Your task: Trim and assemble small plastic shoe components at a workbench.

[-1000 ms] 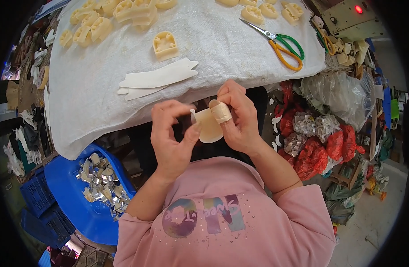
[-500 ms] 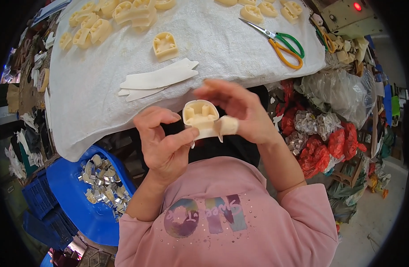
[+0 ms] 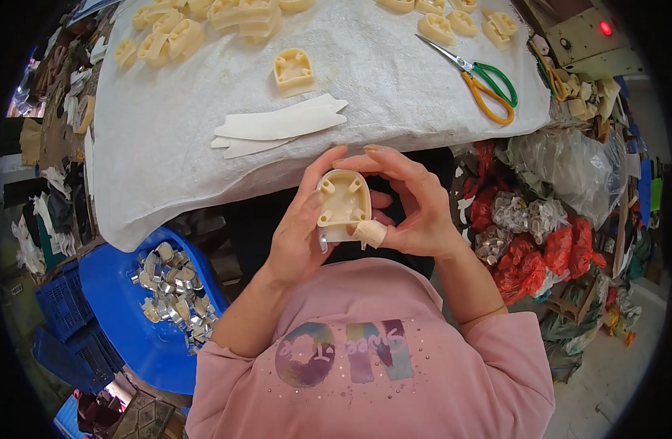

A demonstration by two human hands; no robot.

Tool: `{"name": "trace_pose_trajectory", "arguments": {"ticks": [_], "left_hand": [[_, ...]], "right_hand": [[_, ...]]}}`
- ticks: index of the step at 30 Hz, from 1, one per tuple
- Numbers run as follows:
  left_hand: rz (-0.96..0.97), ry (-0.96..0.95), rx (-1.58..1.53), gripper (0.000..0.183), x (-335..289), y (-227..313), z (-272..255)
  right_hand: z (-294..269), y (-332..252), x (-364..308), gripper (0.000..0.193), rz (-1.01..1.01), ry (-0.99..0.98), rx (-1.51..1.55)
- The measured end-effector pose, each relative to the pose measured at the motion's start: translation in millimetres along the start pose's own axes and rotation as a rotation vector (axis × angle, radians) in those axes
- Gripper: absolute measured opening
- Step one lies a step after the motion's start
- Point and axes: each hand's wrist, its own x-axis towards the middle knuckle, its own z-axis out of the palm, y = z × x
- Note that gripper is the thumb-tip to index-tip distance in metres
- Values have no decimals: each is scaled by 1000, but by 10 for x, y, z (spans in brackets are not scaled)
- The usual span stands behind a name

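Note:
A cream plastic shoe heel point(image 3: 345, 196), D-shaped and hollow with small posts inside, is held up between my hands, its open side facing me. My left hand point(image 3: 296, 238) is closed on its left side, fingers behind it. My right hand point(image 3: 424, 208) grips its lower right corner, the thumb in a beige wrap point(image 3: 370, 233) and the fingers curled behind and above. A narrow silvery strip point(image 3: 323, 243) hangs at the heel's lower left. Beyond my hands, white curved strips point(image 3: 277, 126) lie overlapped on the cloth-covered table point(image 3: 168, 161), with a single heel point(image 3: 293, 72) behind them.
Scissors point(image 3: 471, 77) with green and orange handles lie at the table's right. Piles of cream heels point(image 3: 244, 16) are at the back. At lower left, a blue basin point(image 3: 113, 314) holds silvery pieces point(image 3: 175, 293). Red plastic bags point(image 3: 511, 267) hang at the right.
My right hand has come down from above the heel and closed round its right side. The heel has tilted so its hollow faces me more fully. My left hand has wrapped closer around it.

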Motion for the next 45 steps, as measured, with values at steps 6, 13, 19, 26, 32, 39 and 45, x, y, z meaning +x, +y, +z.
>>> {"name": "trace_pose_trajectory", "arguments": {"ticks": [6,13,19,26,32,39,45], "left_hand": [[118,137,102,50,-23,-188,-49],[-43,208,-150,45,17,-13,66],[135,209,87,45,-26,-135,-1],[186,99,74,67,-21,-90,-8],[150,112,-10,71,56,-122,122],[184,137,136,67,25,-118,105],[287,432,214,56,72,-153,182]], "right_hand": [[77,115,-36,79,-18,19,9],[51,120,-40,83,-33,-14,-4],[120,113,-55,75,69,-52,111],[144,71,6,40,212,-1,331],[81,64,291,25,698,-214,703],[169,142,78,21,402,-186,572],[367,145,-60,34,165,9,90]]}}
